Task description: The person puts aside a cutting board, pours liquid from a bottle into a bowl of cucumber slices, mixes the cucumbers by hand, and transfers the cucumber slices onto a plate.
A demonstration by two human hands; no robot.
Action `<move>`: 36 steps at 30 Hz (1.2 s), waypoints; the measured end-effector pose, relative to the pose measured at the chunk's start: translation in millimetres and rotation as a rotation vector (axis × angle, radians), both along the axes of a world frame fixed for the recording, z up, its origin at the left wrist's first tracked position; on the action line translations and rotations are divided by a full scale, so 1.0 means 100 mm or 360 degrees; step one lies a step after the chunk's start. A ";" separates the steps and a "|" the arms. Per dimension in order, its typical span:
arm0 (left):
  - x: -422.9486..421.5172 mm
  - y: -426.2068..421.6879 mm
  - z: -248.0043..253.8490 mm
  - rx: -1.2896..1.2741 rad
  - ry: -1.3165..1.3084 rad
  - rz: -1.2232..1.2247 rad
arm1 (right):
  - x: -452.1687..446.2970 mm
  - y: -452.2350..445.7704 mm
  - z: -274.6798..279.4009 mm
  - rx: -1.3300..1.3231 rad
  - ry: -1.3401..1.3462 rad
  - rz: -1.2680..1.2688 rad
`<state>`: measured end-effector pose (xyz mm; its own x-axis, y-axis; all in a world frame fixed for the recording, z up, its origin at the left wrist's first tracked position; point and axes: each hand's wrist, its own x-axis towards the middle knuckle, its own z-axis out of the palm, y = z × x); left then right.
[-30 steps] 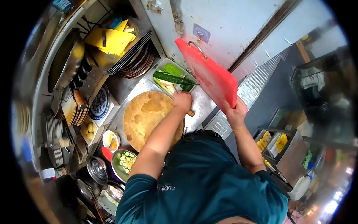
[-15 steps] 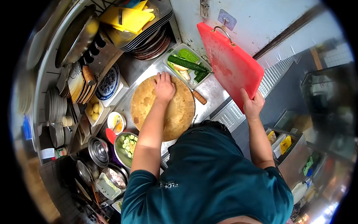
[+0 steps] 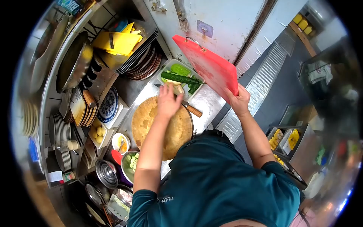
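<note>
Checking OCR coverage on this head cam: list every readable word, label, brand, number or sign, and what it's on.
None legible.
Teal shirt: pale lettering, too small and blurred to read.
Blue-and-green packet, top left: white markings, too blurred.
Small red-and-green container, lower left: any print too small.
Red board in the right hand: no text seen on the visible face.

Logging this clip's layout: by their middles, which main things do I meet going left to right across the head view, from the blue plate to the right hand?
Blue plate → white bowl → left hand → red board → right hand.
</note>
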<state>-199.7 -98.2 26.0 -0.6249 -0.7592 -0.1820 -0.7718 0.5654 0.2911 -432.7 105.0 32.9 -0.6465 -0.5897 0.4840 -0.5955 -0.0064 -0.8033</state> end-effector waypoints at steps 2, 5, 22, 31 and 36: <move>-0.27 0.25 0.18 -0.0048 0.0560 -0.0237 | -0.01 -0.01 -0.12 -0.0023 -0.0077 -0.0024; -0.67 0.53 0.57 0.0168 0.0998 -0.0532 | -0.02 -0.02 -0.17 -0.0032 -0.0157 -0.0067; -1.35 0.84 0.56 0.0278 0.1202 -0.0462 | 0.44 0.21 -0.50 -0.0017 -0.0559 -0.0271; -0.83 0.71 0.48 0.0481 0.1052 -0.0487 | 0.09 -0.21 -1.62 0.0125 -0.1591 0.0353; 0.52 0.66 0.35 0.0050 0.1228 0.0085 | 0.16 -0.32 -1.75 0.0451 -0.1553 0.0234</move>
<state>-147.4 -32.2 60.8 -0.5463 -0.7934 0.2684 -0.3696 0.5159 0.7728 -416.3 73.3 -142.6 -0.5958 -0.7055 -0.3837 0.3097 0.2390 -0.9203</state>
